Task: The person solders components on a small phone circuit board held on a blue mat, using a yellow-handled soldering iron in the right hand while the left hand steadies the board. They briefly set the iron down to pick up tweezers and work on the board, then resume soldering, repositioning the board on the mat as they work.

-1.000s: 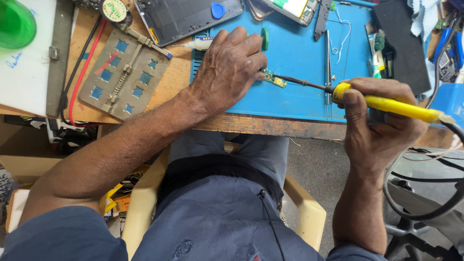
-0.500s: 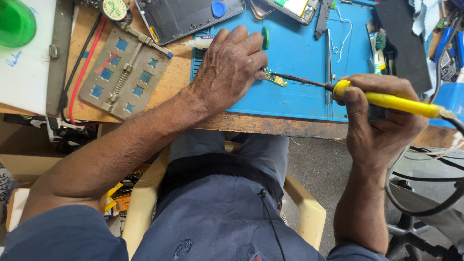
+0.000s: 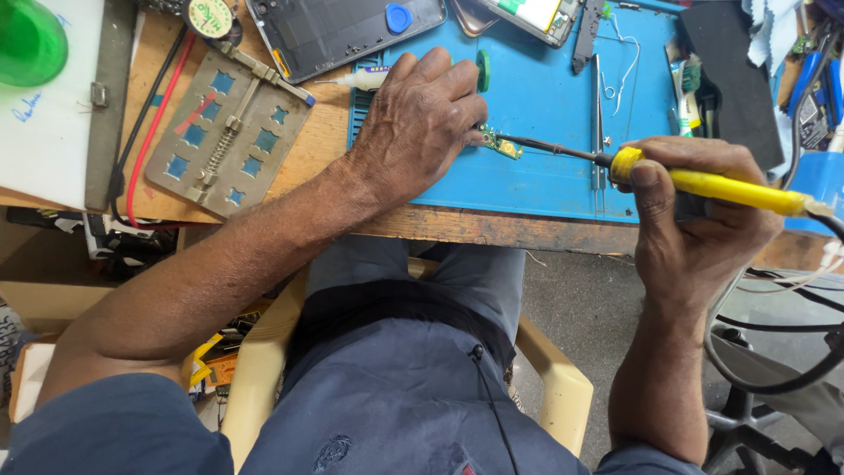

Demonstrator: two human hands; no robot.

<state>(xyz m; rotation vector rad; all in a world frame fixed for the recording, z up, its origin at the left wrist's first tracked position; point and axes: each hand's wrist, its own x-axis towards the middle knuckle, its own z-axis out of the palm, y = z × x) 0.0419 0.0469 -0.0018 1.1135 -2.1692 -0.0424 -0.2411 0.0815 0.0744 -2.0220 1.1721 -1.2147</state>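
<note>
The left hand (image 3: pixel 420 119) lies palm down on the blue mat (image 3: pixel 545 167) at upper centre of the frame, fingers curled and fingertips pressed against a small green circuit board (image 3: pixel 503 143); whether the fingers pinch the board or only pin it to the mat cannot be told. The board lies flat on the mat, just right of the left hand's fingertips. The right hand (image 3: pixel 694 220), at right of the frame and off the bench edge, is closed firmly around the yellow handle of a soldering iron (image 3: pixel 703 183), thumb on top near the collar. The iron's dark shaft runs leftward and its tip meets the board. A black cable (image 3: pixel 774 378) loops below the right hand. A perforated metal holder (image 3: pixel 224 132) lies on the wooden bench (image 3: pixel 492 230) at upper left, beside a red wire (image 3: pixel 145 145). A green bottle (image 3: pixel 31 40) occupies the top left corner. A dark phone frame (image 3: pixel 338 31) sits at top centre.
</note>
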